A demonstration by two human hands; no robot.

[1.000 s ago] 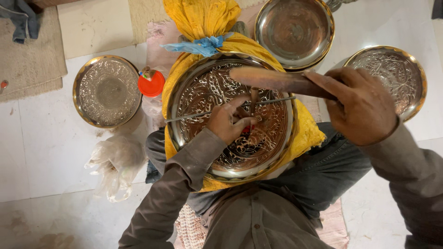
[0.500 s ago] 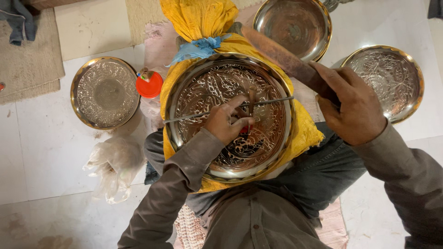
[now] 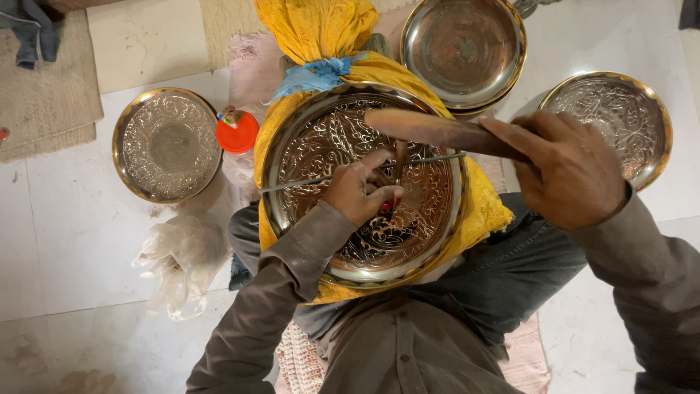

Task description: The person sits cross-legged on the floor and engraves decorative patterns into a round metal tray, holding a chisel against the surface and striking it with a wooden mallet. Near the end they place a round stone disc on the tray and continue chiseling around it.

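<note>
Seemingly both hands grip: chisel (image 3: 396, 171), wooden mallet (image 3: 437, 131).

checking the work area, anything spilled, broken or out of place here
Nothing stands out. The engraved plate sits level on the yellow cloth bundle under the left hand; the right hand holds a wooden stick. The other plates lie flat.

crumpled clear plastic bag (image 3: 182, 259) on the pale floor left of the knee, no labels, signs or screens

A silvery plate (image 3: 350, 241) chased with leafy scrollwork lies on a yellow cloth bundle (image 3: 321, 29) tied with blue.
</note>
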